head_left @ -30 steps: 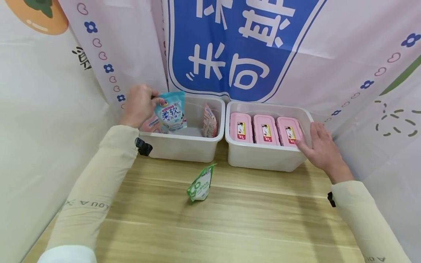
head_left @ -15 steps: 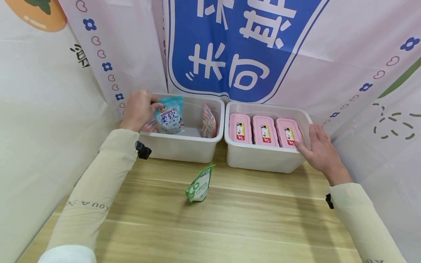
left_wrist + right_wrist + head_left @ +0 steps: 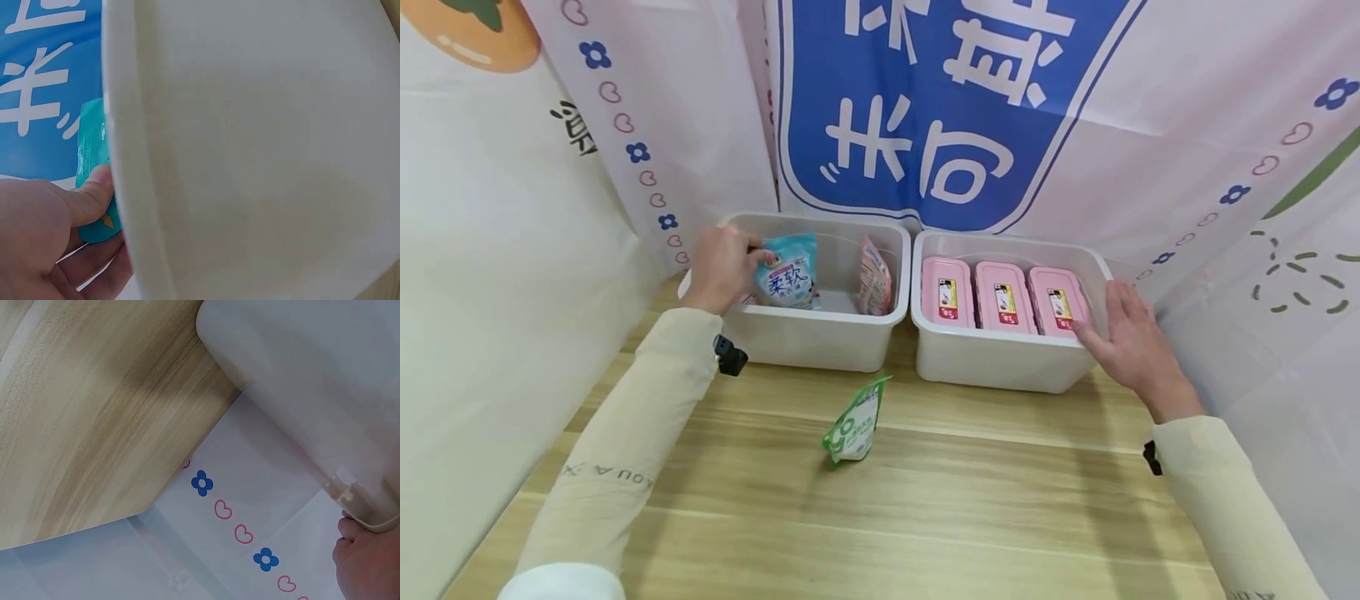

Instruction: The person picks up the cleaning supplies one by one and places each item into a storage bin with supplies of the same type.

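My left hand (image 3: 724, 268) pinches the top edge of a blue laundry detergent pouch (image 3: 790, 279) inside the left white bin (image 3: 808, 340). In the left wrist view, the thumb lies on the teal pouch (image 3: 94, 140), and the bin's wall (image 3: 262, 125) hides most of it. A pink pouch (image 3: 876, 279) stands at that bin's right end; another, behind the blue one, is mostly covered. My right hand (image 3: 1138, 346) grips the right bin's (image 3: 1000, 362) corner, thumb over the rim and fingers along the outer side. The right wrist view shows these fingers (image 3: 350, 530) at the rim.
Three pink lidded boxes (image 3: 1003, 296) sit in a row in the right bin. A green and white pouch (image 3: 857, 423) stands on the wooden table (image 3: 925, 517) in front. Printed cloth (image 3: 955, 108) hangs close behind the bins, with white side walls left and right.
My left hand has lowered the blue pouch deeper into the left bin, covering more of the pink pouch behind it. The right hand has stayed on the right bin.
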Motion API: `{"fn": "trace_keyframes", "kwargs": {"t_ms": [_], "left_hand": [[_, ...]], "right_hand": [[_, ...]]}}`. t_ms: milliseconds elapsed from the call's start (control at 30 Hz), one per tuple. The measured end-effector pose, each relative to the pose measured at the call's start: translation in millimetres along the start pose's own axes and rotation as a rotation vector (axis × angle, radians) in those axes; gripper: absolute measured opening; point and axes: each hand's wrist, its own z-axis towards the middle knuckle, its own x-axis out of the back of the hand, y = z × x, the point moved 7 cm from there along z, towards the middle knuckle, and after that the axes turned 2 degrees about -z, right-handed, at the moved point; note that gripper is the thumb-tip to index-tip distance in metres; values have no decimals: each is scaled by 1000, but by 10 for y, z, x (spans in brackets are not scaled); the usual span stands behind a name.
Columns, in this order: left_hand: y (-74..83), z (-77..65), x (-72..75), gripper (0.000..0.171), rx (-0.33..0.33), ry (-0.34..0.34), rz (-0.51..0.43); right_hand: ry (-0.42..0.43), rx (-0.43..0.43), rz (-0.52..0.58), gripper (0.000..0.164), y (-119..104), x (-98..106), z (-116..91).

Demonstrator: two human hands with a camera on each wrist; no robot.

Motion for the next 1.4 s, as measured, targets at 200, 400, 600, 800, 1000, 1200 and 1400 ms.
{"fn": "trace_keyframes", "kwargs": {"t_ms": [200,400,600,800,1000,1200,1400], "left_hand": [[-53,-33,-61,24,26,-39,-21],[-90,-46,-158,23,48,-82,-30],[-151,-61,-202,26,60,-69,-52],[-189,-84,-234,29,49,-57,-50],[-167,-65,-287,26,12,-55,-23],[-156,-66,-314,18,10,-72,-6],[-153,-52,-312,13,-2,-80,21]], "right_hand": [[14,17,2,93,-41,5,2],[23,17,3,93,-42,32,0],[20,22,1,92,-57,32,4],[26,21,2,93,-25,12,3],[22,13,9,94,10,-18,-25],[24,20,19,93,8,-26,-34],[24,27,16,93,-11,-9,-16]]}}
